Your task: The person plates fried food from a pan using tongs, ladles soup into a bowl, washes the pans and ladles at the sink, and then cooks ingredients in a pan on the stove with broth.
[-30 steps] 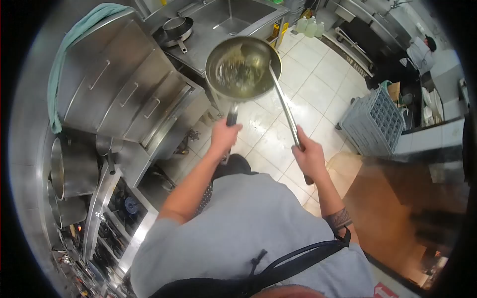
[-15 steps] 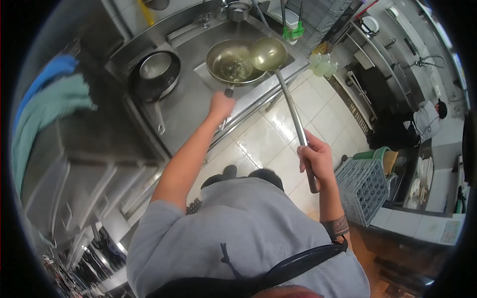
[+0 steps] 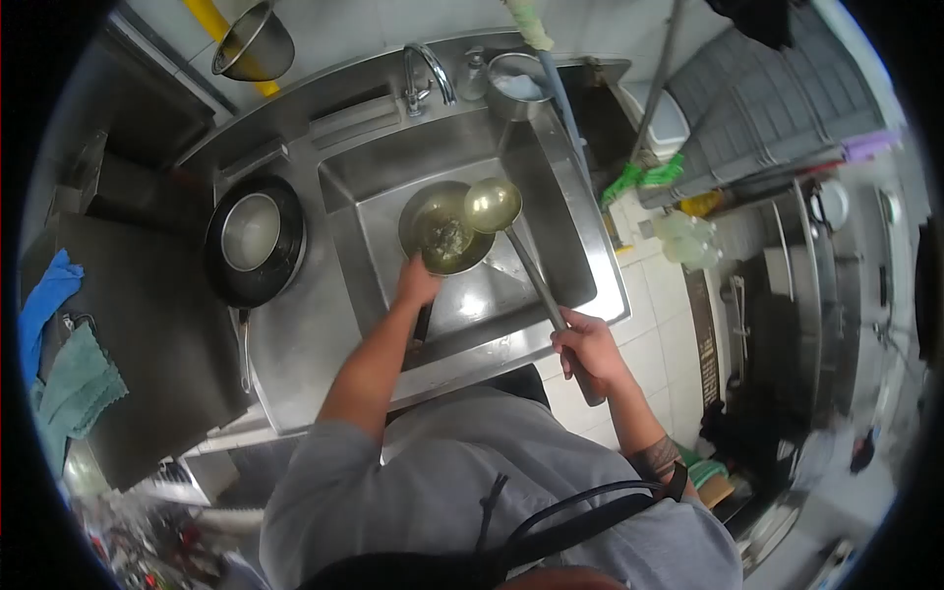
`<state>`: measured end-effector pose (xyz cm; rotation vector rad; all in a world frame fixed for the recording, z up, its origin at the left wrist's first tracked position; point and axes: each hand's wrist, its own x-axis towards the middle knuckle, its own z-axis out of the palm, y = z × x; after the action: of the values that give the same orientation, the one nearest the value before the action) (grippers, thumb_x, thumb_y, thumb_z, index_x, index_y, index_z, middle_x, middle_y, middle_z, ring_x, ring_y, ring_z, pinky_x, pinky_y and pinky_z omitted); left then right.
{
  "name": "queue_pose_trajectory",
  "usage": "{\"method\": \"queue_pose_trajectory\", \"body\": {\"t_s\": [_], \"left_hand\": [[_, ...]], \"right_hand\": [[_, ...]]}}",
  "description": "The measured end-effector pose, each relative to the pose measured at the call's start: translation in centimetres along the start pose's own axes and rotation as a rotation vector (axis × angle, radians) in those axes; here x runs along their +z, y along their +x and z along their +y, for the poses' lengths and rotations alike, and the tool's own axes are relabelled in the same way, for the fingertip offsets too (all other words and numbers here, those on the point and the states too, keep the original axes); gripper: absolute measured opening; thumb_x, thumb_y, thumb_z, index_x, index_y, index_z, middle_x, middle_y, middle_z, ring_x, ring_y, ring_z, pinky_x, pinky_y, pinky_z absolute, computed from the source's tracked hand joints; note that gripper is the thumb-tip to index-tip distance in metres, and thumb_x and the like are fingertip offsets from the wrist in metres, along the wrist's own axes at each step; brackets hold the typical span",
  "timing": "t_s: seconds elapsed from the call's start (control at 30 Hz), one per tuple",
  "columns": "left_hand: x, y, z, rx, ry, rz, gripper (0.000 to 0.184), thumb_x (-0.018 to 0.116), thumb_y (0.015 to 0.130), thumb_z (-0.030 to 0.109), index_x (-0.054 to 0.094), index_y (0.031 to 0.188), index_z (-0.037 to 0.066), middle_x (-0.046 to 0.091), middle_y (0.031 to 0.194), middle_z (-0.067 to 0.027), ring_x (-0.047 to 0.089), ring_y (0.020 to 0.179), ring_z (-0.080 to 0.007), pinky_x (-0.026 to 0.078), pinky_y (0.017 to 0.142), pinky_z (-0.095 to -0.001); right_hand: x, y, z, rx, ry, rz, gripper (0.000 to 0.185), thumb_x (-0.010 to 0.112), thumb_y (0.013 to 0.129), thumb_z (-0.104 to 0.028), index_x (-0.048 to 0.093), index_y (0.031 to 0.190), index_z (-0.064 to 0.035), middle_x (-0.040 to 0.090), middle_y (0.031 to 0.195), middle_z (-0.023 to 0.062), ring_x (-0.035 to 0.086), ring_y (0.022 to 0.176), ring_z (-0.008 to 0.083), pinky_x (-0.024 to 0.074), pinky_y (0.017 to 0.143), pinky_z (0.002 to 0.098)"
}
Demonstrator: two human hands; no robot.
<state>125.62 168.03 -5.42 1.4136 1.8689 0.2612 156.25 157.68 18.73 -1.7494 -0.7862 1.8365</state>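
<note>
A frying pan (image 3: 408, 221) with some liquid or wet residue in it is inside the steel sink (image 3: 541, 177). My left hand (image 3: 420, 283) is closed on the pan where its handle meets the rim. Part of the dark handle shows below my fingers. My right hand (image 3: 587, 344) grips the long handle of a large metal ladle (image 3: 493, 205). The ladle's bowl hangs over the right side of the pan; whether they touch I cannot tell.
A black pan (image 3: 285, 270) with a smaller metal one inside sits on the left drainboard. Behind the sink are a faucet (image 3: 417, 93), a soap bottle (image 3: 473, 74) and a metal pot (image 3: 518, 87). Cloths (image 3: 84, 379) lie at far left. Grey crates (image 3: 777, 88) stand right.
The view has moved closer to the sink. The frying pan and ladle have come from near the counter's front edge to over the sink basin, both still held.
</note>
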Motion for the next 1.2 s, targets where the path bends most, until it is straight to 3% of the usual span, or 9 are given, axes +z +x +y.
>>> {"method": "queue_pose_trajectory", "body": {"t_s": [0.13,0.3,0.4,0.47,0.57,0.73,0.8,0.97,1.2], "left_hand": [[-7.7,13.5,11.5,0.47,-0.281,0.347,0.082,0.069,0.081,0.011,0.033,0.155,0.004,0.041,0.154,-0.0259,0.041,0.143,-0.0402,0.035,0.118,-0.0424],[-12.2,27.3,20.4,0.305,-0.773,0.416,0.092,0.061,0.079,0.006,0.02,0.161,0.007,0.026,0.164,-0.0233,0.025,0.153,-0.035,0.029,0.12,-0.0381],[-13.0,23.2,22.6,0.09,-0.38,0.314,0.084,0.056,0.079,0.0,0.028,0.158,0.003,0.026,0.164,-0.0211,0.02,0.154,-0.033,0.023,0.124,-0.0391],[-12.5,22.9,18.1,0.541,0.606,0.097,0.076,0.056,0.081,0.003,0.035,0.154,0.0,0.032,0.16,-0.024,0.026,0.152,-0.0317,0.023,0.125,-0.041],[-11.8,19.5,13.1,0.635,0.731,0.05,0.078,0.057,0.078,0.003,0.036,0.154,-0.001,0.035,0.16,-0.0212,0.024,0.153,-0.0315,0.023,0.125,-0.0419],[-5.7,7.9,5.2,-0.04,0.16,0.207,0.076,0.058,0.078,0.005,0.039,0.151,-0.002,0.038,0.157,-0.024,0.034,0.147,-0.0404,0.029,0.122,-0.043],[-4.9,0.6,6.0,-0.027,0.111,0.021,0.07,0.057,0.08,0.005,0.043,0.148,-0.002,0.041,0.154,-0.0264,0.039,0.143,-0.0426,0.033,0.12,-0.0445],[-0.9,-10.9,4.0,0.031,-0.182,0.189,0.067,0.057,0.085,0.007,0.045,0.15,0.011,0.045,0.152,-0.0231,0.047,0.137,-0.0381,0.04,0.114,-0.0423],[-0.5,-25.7,2.4,0.194,-0.3,0.478,0.057,0.055,0.089,0.008,0.05,0.145,0.004,0.059,0.137,-0.0254,0.057,0.124,-0.0428,0.046,0.105,-0.045]], "right_hand": [[-4.3,5.4,-4.4,0.091,0.005,-0.176,0.054,0.061,0.089,-0.002,0.051,0.142,0.0056,0.057,0.071,0.0037,0.055,0.048,0.0131,0.0463,0.042,0.0277],[-7.0,10.1,-5.4,0.171,-0.006,-0.269,0.026,0.061,0.093,-0.007,0.06,0.116,0.0037,0.057,0.071,0.0043,0.054,0.048,0.0145,0.0467,0.043,0.0297],[-7.5,12.1,-5.8,0.219,0.048,-0.31,0.012,0.062,0.093,-0.009,0.059,0.101,0.0001,0.057,0.071,0.0049,0.056,0.051,0.0154,0.0481,0.044,0.0334],[-7.5,13.4,-5.5,0.224,0.066,-0.327,0.009,0.063,0.092,-0.009,0.058,0.095,-0.0019,0.058,0.071,0.0051,0.057,0.051,0.016,0.0484,0.044,0.0338],[-6.8,15.3,-5.4,0.235,0.046,-0.345,0.011,0.063,0.091,-0.01,0.055,0.084,-0.0052,0.058,0.069,0.0055,0.058,0.052,0.0169,0.0487,0.043,0.0343],[-4.6,16.9,-5.7,0.169,-0.031,-0.374,0.009,0.063,0.088,-0.007,0.058,0.082,-0.0034,0.057,0.068,0.0061,0.056,0.048,0.0182,0.047,0.041,0.0349],[-3.5,17.7,-5.2,0.122,-0.07,-0.379,0.009,0.064,0.087,-0.005,0.058,0.082,-0.0005,0.057,0.067,0.0081,0.057,0.048,0.0194,0.0455,0.039,0.0364],[-0.6,18.7,-4.4,0.051,-0.201,-0.355,0.013,0.065,0.089,-0.011,0.063,0.084,0.0001,0.061,0.068,0.008,0.058,0.049,0.0184,0.0476,0.039,0.0361],[2.7,15.4,-4.3,-0.053,-0.433,-0.254,0.012,0.067,0.087,-0.006,0.064,0.081,0.004,0.061,0.069,0.0114,0.059,0.051,0.021,0.0495,0.042,0.0387]]}}
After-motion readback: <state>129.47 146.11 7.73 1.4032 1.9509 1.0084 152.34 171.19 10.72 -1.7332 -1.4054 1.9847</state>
